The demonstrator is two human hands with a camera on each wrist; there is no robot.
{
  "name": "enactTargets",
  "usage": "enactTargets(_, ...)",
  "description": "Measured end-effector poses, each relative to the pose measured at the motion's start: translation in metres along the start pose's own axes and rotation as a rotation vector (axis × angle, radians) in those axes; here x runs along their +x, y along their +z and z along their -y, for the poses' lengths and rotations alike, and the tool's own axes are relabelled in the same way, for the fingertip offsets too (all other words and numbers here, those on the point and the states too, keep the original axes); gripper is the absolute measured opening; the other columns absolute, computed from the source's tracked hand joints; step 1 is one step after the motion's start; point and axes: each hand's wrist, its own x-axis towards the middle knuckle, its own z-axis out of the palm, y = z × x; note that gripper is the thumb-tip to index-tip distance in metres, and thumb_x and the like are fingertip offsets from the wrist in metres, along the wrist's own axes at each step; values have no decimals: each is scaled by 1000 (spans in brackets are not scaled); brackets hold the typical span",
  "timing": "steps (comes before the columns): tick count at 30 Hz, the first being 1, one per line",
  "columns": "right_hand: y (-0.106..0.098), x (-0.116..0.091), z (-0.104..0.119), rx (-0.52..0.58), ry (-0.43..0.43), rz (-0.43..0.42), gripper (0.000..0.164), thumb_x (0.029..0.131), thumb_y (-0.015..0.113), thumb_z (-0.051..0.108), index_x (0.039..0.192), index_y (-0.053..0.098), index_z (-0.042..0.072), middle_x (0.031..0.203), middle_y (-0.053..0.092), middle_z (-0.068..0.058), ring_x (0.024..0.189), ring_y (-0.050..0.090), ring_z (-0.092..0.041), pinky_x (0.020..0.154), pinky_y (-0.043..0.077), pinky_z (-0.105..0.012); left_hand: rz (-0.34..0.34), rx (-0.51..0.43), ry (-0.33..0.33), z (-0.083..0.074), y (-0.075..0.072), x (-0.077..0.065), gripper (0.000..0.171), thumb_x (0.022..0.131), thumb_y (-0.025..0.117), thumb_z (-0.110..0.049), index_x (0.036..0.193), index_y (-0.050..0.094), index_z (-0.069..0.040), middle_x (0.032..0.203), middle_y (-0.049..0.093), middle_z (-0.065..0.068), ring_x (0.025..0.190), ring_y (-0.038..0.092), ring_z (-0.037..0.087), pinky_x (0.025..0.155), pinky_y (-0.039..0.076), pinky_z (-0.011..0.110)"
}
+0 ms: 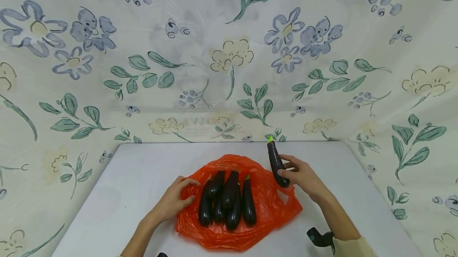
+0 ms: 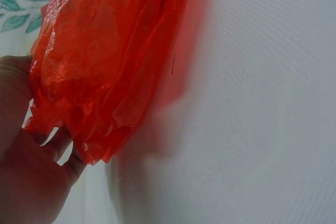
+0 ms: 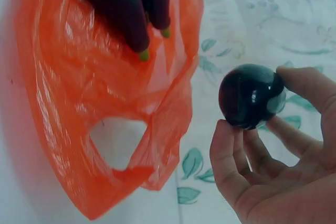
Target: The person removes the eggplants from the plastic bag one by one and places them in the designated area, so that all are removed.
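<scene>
In the head view my right hand (image 1: 300, 175) pinches a dark, glossy eggplant (image 1: 276, 163) between thumb and fingers, lifted above the right side of a red plastic bag (image 1: 266, 205). Its green stem points up and away; the right wrist view shows its rounded end (image 3: 252, 96) toward the camera. Several more eggplants (image 1: 232, 205) lie together on the bag. My left hand (image 1: 173, 199) rests at the bag's left edge, its fingers spread and lightly bent over the plastic. In the left wrist view the bag (image 2: 105, 66) hides those fingertips.
A white table (image 1: 143, 161) stands under the bag. Floral cloth (image 1: 204, 74) hangs behind it and at both sides. A black strap-like device (image 1: 320, 238) is on the right wrist. One handle hole of the bag (image 3: 152, 150) gapes near the right hand.
</scene>
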Motion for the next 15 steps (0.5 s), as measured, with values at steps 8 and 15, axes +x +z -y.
enactTargets(8, -14, 20, -14, -21, 21, -73, 61, 95, 68, 29, 149, 46, 10, 132, 56, -25, 97, 67, -26, 84, 60, -42, -3, 1, 9, 0, 0, 0, 37, 87, 73, -2, 116, 66, -23, 111, 53, 2, 106, 54, 24, 98, 51, 51)
enactTargets(15, -17, 31, -27, -50, 66, -98, 62, 95, 70, 31, 147, 47, 9, 132, 56, -26, 101, 67, -28, 86, 59, -44, -3, -8, 1, 2, 0, -1, 37, 87, 73, -3, 116, 66, -24, 111, 53, 1, 108, 54, 23, 100, 50, 53)
